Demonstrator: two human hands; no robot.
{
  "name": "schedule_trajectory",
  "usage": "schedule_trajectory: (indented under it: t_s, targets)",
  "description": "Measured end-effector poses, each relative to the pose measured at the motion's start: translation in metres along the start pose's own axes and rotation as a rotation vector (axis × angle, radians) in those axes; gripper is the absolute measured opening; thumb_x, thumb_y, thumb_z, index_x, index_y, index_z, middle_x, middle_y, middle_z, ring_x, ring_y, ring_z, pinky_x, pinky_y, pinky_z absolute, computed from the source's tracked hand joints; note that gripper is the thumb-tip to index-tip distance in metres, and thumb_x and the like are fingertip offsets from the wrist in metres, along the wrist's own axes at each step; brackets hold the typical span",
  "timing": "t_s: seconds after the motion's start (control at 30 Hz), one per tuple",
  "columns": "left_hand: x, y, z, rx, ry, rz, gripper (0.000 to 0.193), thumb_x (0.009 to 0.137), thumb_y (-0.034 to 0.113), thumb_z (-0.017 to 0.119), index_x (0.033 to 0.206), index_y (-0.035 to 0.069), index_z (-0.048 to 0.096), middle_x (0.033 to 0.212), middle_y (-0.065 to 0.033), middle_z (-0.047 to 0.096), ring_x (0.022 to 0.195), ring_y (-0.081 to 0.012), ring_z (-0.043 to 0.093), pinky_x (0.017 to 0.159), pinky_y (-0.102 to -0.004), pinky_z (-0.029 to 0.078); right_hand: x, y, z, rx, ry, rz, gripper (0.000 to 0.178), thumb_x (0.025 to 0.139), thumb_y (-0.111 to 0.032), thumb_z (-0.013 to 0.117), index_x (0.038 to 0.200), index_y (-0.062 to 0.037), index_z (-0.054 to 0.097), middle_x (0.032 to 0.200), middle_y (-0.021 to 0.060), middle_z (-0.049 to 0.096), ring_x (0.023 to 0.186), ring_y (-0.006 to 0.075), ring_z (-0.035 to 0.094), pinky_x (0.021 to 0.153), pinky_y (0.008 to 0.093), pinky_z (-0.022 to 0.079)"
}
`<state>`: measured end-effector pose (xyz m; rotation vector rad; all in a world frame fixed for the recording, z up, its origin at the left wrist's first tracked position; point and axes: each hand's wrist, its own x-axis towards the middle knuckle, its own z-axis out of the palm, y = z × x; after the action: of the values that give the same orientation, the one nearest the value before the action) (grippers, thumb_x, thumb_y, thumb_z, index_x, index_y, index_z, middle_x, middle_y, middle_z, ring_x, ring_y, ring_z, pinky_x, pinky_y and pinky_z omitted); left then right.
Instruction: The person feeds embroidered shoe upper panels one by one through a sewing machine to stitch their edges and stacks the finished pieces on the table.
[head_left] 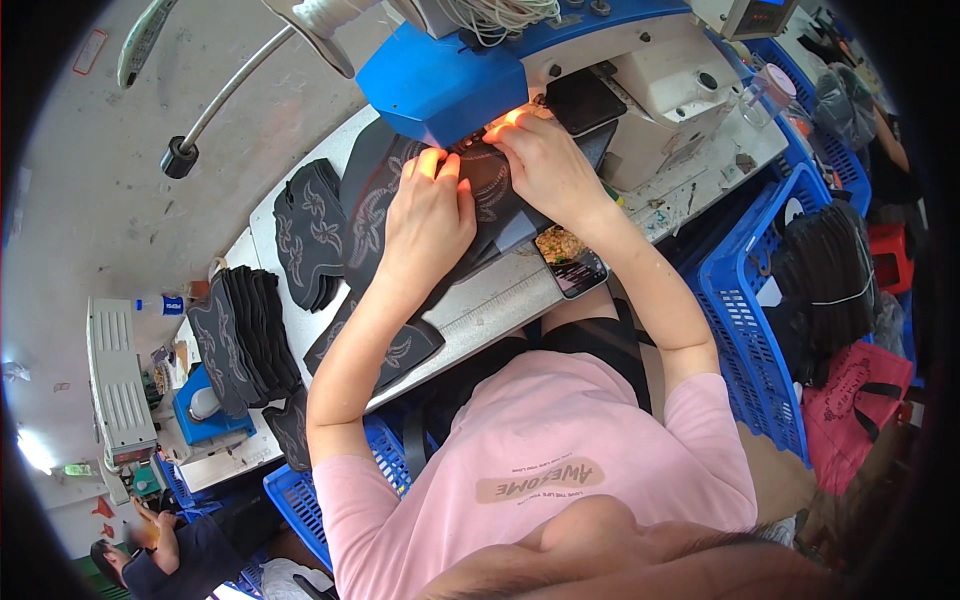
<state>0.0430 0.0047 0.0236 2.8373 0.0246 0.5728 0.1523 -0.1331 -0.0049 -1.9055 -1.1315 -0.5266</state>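
Note:
Under the blue head of a sewing machine [440, 85] lies a large black panel [372, 180] with pale stitched leaf patterns. My left hand [428, 212] rests on it left of the lit needle area, fingers curled and close together on the material. On the other side my right hand [548, 168] has bent fingers gripping the panel's far part by the needle; its fingertips are partly hidden by the machine head and glare. A stack of similar patterned black pieces [312, 235] sits left of the panel, with another loose piece [408, 350] nearer the table edge.
A thicker stack of black pieces [240, 335] stands farther left. A phone with a lit screen [572, 262] lies at the table's front edge; a dark flat device [588, 102] is behind my right hand. Blue crates [735, 300] flank me. Another person [190, 545] sits lower left.

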Motion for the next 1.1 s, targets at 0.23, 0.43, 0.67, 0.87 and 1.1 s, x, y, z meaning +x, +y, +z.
schedule_trajectory:
  t_s: [0.23,0.43,0.67,0.87,1.1]
  targets:
    - [0.004,-0.016,0.003,0.027,0.052,0.131,0.028,0.084,0.011,0.059,0.104,-0.008,0.063,0.112,-0.0224,0.061,0.106,-0.0367,0.059,0.090,-0.0411,0.050,-0.002,-0.010,0.001,0.073,0.003,0.085,0.016,0.080,0.000,0.057,0.093,0.0044,0.065,0.091,0.0184,0.064,0.084,0.0362,0.064,0.075,0.0429,0.052]
    - [0.005,-0.019,0.000,0.104,0.041,0.081,0.026,0.084,0.010,0.059,0.106,-0.003,0.063,0.109,-0.0175,0.059,0.105,-0.0354,0.057,0.088,-0.0416,0.051,-0.008,-0.020,-0.001,0.072,-0.045,0.185,0.014,0.084,-0.002,0.060,0.094,0.0011,0.069,0.085,0.0161,0.065,0.079,0.0342,0.064,0.072,0.0402,0.051]
    - [0.001,-0.022,0.001,-0.014,0.001,0.023,0.028,0.088,0.009,0.058,0.111,-0.004,0.064,0.116,-0.0194,0.062,0.110,-0.0364,0.058,0.095,-0.0417,0.048,-0.012,-0.024,-0.002,0.103,-0.115,0.173,0.016,0.083,-0.010,0.062,0.092,0.0003,0.069,0.085,0.0150,0.066,0.083,0.0326,0.063,0.077,0.0420,0.051]
    - [-0.008,-0.024,-0.001,-0.077,0.013,0.100,0.026,0.088,0.010,0.059,0.111,0.000,0.066,0.122,-0.0165,0.061,0.114,-0.0343,0.058,0.098,-0.0408,0.046,-0.014,-0.022,0.001,0.034,-0.114,0.075,0.015,0.083,-0.013,0.063,0.091,-0.0032,0.071,0.082,0.0112,0.064,0.082,0.0298,0.062,0.078,0.0403,0.050]
    - [-0.014,-0.018,-0.002,0.032,0.021,0.150,0.028,0.088,0.014,0.059,0.113,0.004,0.065,0.122,-0.0167,0.061,0.116,-0.0341,0.057,0.092,-0.0410,0.050,-0.015,-0.022,0.002,-0.041,-0.157,0.048,0.017,0.085,-0.015,0.062,0.094,-0.0044,0.071,0.082,0.0106,0.062,0.082,0.0292,0.061,0.078,0.0406,0.049]
